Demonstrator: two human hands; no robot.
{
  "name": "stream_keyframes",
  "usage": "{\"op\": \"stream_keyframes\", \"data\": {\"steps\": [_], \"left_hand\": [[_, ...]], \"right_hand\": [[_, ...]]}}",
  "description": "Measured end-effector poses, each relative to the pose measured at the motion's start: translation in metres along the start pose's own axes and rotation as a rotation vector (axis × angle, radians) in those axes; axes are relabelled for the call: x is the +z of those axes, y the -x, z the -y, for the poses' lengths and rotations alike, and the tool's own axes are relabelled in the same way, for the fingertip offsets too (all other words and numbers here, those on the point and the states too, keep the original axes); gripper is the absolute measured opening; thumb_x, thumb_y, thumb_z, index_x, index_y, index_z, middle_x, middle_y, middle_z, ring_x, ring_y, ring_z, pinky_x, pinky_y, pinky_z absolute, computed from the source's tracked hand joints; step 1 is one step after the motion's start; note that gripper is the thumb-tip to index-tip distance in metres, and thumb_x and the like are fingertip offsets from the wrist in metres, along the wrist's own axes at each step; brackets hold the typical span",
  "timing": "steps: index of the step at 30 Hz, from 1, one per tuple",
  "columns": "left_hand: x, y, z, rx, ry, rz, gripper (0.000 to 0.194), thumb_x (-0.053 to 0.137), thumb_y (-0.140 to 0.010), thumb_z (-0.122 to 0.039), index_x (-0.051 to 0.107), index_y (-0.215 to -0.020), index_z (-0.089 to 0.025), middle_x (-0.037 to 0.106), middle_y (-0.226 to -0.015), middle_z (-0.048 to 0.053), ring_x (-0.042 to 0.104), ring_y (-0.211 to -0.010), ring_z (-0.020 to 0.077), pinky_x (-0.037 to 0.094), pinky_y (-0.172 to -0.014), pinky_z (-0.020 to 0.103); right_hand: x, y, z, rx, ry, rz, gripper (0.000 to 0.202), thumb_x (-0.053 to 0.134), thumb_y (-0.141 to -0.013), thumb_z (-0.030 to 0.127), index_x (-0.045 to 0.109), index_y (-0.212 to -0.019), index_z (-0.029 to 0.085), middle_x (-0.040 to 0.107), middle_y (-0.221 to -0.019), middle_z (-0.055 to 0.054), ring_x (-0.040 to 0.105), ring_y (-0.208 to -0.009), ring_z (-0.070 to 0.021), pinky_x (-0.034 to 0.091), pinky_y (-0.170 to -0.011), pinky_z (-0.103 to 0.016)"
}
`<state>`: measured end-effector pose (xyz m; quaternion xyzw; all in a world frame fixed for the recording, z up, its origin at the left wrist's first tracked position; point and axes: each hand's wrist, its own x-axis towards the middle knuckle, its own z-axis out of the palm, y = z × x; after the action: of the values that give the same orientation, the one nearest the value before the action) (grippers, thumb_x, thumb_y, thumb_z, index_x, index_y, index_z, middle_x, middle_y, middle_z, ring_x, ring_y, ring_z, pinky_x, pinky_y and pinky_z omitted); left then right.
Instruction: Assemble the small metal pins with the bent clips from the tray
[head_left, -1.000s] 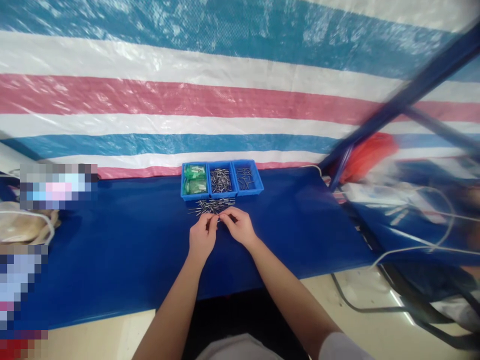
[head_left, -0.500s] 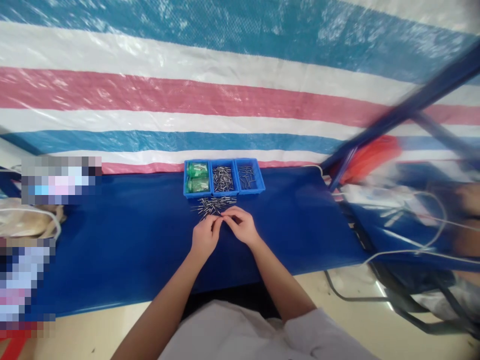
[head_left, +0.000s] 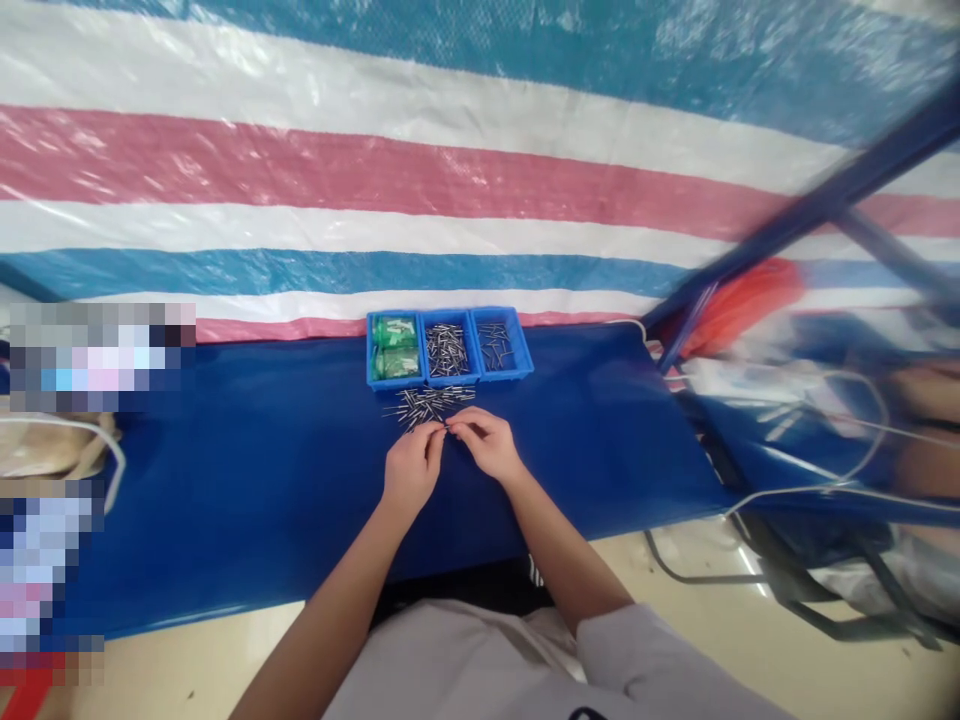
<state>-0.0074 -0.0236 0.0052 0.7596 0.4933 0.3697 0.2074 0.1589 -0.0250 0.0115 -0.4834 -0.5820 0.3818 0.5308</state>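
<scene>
My left hand (head_left: 411,466) and my right hand (head_left: 486,444) meet fingertip to fingertip over the blue table (head_left: 247,480). Together they pinch a small metal pin (head_left: 445,427), too small to see clearly. Just beyond the fingers lies a loose pile of metal pins (head_left: 429,402). Behind the pile stand three joined blue bins: the left bin (head_left: 394,347) holds green packets, the middle bin (head_left: 447,349) is full of metal pins, and the right bin (head_left: 501,345) holds a few pins.
A striped tarp (head_left: 420,180) hangs behind the table. A blue metal frame (head_left: 810,205) slants at the right, with a red object (head_left: 739,305), white cables (head_left: 847,480) and another blue surface beyond it. A beige bag (head_left: 45,450) lies at the left.
My hands stay together by the pin pile, fingers shifting slightly. The camera has tilted down and back, so more of my white shirt shows at the bottom.
</scene>
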Motion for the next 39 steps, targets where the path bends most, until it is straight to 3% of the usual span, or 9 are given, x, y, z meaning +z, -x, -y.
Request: {"op": "stream_keyframes", "data": {"steps": [9, 24, 30, 39], "left_hand": [[-0.0001, 0.0004, 0.0011, -0.032, -0.03, -0.037, 0.021, 0.049, -0.098, -0.033, 0.063, -0.091, -0.019, 0.069, -0.075, 0.001, 0.064, -0.066, 0.0137, 0.045, -0.066, 0.025], [-0.0057, 0.0016, -0.0004, -0.2, 0.036, -0.008, 0.035, 0.044, -0.098, -0.042, 0.06, -0.076, -0.02, 0.064, -0.063, -0.001, 0.061, -0.06, 0.0123, 0.044, -0.063, 0.023], [-0.0077, 0.0003, -0.0031, -0.22, 0.123, -0.084, 0.033, 0.046, -0.097, -0.039, 0.061, -0.074, -0.02, 0.064, -0.061, -0.001, 0.06, -0.059, 0.0116, 0.045, -0.062, 0.023], [-0.0052, 0.0004, -0.0029, -0.209, 0.233, -0.125, 0.02, 0.056, -0.092, -0.037, 0.068, -0.093, -0.02, 0.067, -0.072, -0.001, 0.061, -0.062, 0.0107, 0.05, -0.064, 0.022]], "right_hand": [[0.0023, -0.0016, 0.0002, -0.004, -0.008, 0.008, 0.01, 0.068, -0.088, 0.028, 0.076, -0.092, 0.024, 0.073, -0.09, -0.005, 0.068, -0.083, -0.018, 0.055, -0.076, -0.031], [0.0035, -0.0028, -0.006, -0.026, -0.033, 0.082, 0.01, 0.068, -0.088, 0.026, 0.076, -0.093, 0.024, 0.073, -0.091, -0.004, 0.068, -0.083, -0.0173, 0.055, -0.074, -0.03], [0.0039, -0.0033, -0.0024, -0.051, 0.014, 0.123, 0.012, 0.068, -0.088, 0.026, 0.076, -0.095, 0.024, 0.074, -0.092, -0.005, 0.069, -0.083, -0.0179, 0.055, -0.075, -0.031], [0.006, -0.0049, -0.0004, -0.053, 0.046, 0.118, 0.015, 0.064, -0.091, 0.031, 0.076, -0.097, 0.024, 0.074, -0.085, -0.004, 0.07, -0.079, -0.0182, 0.058, -0.078, -0.032]]}}
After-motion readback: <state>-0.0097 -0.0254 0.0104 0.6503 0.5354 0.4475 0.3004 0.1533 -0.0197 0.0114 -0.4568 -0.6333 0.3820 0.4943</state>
